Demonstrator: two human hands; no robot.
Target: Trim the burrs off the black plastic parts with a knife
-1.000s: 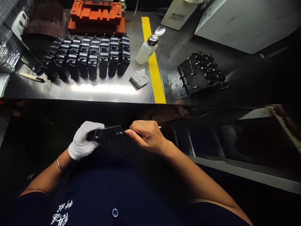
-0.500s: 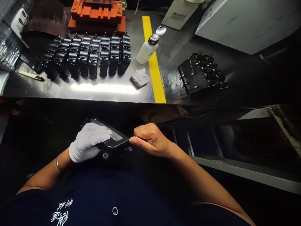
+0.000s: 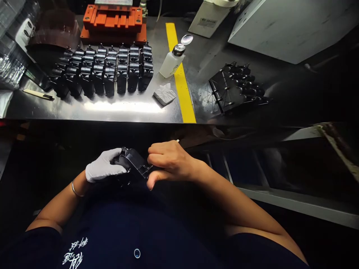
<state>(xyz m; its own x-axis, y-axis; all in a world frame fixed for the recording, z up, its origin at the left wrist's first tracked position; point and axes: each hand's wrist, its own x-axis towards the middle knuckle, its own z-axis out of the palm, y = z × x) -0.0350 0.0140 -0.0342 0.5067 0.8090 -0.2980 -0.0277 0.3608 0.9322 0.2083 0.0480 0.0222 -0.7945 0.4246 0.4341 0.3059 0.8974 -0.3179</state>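
My left hand [image 3: 102,166], in a white glove, is closed around a black moulded plastic part [image 3: 136,161] below the table's front edge. The part is tilted, with ribs, recesses and a small round boss showing. My bare right hand [image 3: 171,160] is at the part's right end, fingers curled and thumb stretched along below. A small pale tip [image 3: 177,141] pokes out behind its knuckles, seemingly the end of a thin tool; the rest is hidden in the fist.
On the metal table [image 3: 123,112], rows of black plastic parts [image 3: 103,71] stand before an orange fixture [image 3: 112,22]. A pump bottle [image 3: 171,64], a folded white cloth [image 3: 165,94], a cream-handled knife [image 3: 37,94], more black parts [image 3: 238,86] and a white box [image 3: 280,30] are around.
The black part has been turned over in my left hand: its flat panel faced up before, its ribbed side shows now. My right hand has shifted slightly left, its thumb lower.
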